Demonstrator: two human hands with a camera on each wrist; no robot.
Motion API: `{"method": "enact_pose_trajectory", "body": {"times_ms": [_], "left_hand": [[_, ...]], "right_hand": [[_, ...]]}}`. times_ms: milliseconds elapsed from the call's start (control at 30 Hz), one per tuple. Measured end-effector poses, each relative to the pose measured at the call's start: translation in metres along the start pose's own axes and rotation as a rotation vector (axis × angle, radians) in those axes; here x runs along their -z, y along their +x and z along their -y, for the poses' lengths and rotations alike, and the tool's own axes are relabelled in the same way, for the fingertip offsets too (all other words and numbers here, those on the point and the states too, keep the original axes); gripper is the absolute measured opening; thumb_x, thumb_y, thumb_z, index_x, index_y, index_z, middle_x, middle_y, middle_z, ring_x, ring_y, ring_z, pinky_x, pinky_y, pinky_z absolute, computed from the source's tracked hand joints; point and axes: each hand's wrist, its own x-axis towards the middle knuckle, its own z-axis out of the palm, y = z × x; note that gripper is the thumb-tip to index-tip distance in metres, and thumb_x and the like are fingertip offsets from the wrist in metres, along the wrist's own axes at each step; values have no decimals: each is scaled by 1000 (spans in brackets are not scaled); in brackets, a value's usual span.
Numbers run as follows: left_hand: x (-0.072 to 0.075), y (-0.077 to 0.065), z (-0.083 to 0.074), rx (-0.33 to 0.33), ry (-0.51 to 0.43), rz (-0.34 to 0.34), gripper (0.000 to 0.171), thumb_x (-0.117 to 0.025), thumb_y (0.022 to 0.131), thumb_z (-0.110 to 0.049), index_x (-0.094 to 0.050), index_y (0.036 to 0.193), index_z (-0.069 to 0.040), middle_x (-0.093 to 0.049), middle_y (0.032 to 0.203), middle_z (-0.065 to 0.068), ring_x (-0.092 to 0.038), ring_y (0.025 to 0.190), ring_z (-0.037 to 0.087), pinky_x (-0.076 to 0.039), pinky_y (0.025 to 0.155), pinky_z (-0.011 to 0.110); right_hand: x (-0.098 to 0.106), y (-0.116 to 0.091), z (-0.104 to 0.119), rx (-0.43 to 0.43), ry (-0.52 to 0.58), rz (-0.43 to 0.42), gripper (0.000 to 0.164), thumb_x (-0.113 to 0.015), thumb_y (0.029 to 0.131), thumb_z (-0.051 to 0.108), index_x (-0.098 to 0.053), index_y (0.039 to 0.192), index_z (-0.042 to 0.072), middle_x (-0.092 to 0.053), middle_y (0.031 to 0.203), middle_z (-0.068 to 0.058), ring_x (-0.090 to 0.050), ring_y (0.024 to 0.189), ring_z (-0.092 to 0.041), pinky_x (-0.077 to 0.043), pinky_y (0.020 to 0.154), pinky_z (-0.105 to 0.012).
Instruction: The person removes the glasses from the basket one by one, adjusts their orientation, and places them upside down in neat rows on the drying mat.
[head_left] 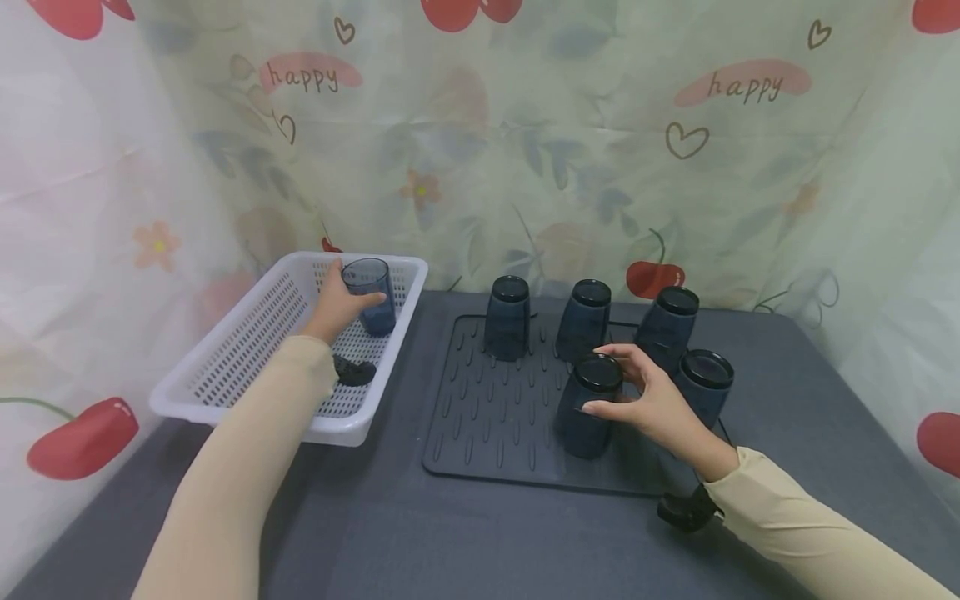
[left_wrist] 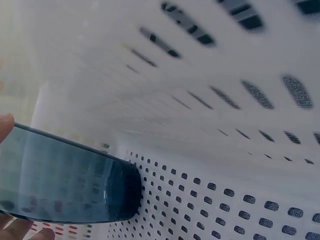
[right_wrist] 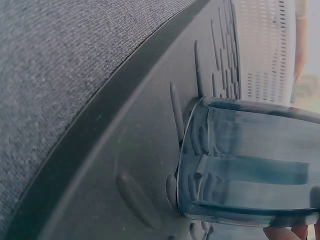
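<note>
In the head view my left hand (head_left: 337, 302) grips a blue glass (head_left: 378, 312), thumb and fingers about its upper part. That glass stands mouth up inside the white basket (head_left: 408, 333); the left wrist view shows the dark base of the glass (left_wrist: 125, 192) at the perforated basket floor. My right hand (head_left: 652, 400) holds another blue glass (head_left: 585, 425) near its base, thumb on the near side, fingers behind. It stands upside down on the dark drying mat (head_left: 480, 442), and in the right wrist view the rim of the glass (right_wrist: 192, 155) meets the ridged mat.
Several more upturned glasses stand on the mat: one at back left (head_left: 507, 321), one at back middle (head_left: 585, 321), others at right, close by my right hand. A black strap-like device (head_left: 686, 510) shows under my right wrist. A patterned curtain (head_left: 487, 167) hangs behind the grey table (head_left: 420, 542).
</note>
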Motion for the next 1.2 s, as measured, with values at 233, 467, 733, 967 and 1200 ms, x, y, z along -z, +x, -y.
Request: {"method": "enact_pose_trajectory", "body": {"times_ms": [233, 467, 733, 967, 1200], "left_hand": [[-1, 1, 2, 12, 4, -1, 101, -67, 91, -25, 8, 154, -5, 1, 161, 20, -3, 149, 37, -11, 120, 51], [-1, 2, 4, 30, -20, -18, 100, -69, 90, -26, 4, 155, -6, -2, 161, 21, -5, 149, 36, -15, 119, 51], [1, -4, -1, 53, -17, -90, 99, -75, 84, -31, -11, 155, -5, -9, 158, 22, -12, 146, 36, -21, 117, 51], [3, -10, -4, 118, 21, -88, 97, -74, 84, -35, -13, 153, -3, -12, 154, 26, -20, 140, 39, -27, 114, 54], [2, -10, -3, 128, -85, -81, 91, -74, 85, -26, -16, 151, -2, -25, 151, 22, -30, 139, 36, -29, 115, 50]], "right_hand": [[0, 0, 0, 3, -1, 1, 69, -82, 78, 27, -44, 136, 19, -47, 143, -6, -47, 124, -29, -47, 72, -27], [0, 1, -1, -2, -8, -1, 70, -82, 77, 29, -44, 136, 20, -48, 143, -5, -47, 125, -28, -48, 73, -28], [0, 1, -1, 6, -3, 2, 70, -82, 78, 28, -44, 136, 20, -48, 143, -6, -47, 125, -28, -47, 73, -27], [0, 1, -1, 6, -6, 4, 70, -82, 78, 28, -44, 136, 20, -47, 144, -6, -46, 126, -29, -47, 75, -28], [1, 1, -1, 4, -3, 9, 70, -81, 78, 28, -44, 136, 20, -47, 145, -6, -45, 129, -29, -47, 78, -30]]}}
